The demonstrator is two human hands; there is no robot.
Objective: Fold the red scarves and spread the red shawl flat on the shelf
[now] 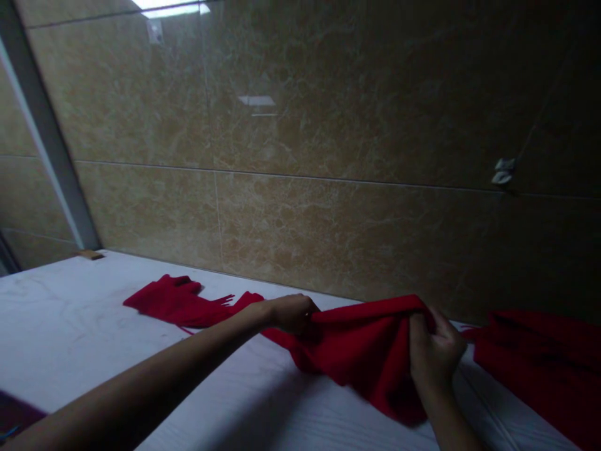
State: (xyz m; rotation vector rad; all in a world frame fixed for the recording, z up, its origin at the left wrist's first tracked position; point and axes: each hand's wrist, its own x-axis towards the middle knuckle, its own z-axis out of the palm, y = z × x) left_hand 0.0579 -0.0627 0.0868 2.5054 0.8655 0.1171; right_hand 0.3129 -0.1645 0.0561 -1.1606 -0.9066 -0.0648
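Note:
A red scarf (361, 338) stretches between my two hands above the white table. My left hand (293, 313) is closed around its upper edge near the middle. At the other end my right hand (441, 344) grips the same edge, with the cloth folded over its fingers. The lower part hangs in loose folds between them. Left of my left hand, more red cloth (173, 300) with thin fringe strands lies on the table; whether it joins the held scarf cannot be made out behind my forearm.
More red cloth (539, 357) lies heaped at the right. The white table (56, 326) runs up to a tan marbled tile wall (291, 213). A small brown block (91, 254) sits at the far left edge near a grey post (56, 150). A white fitting (504, 171) is on the wall.

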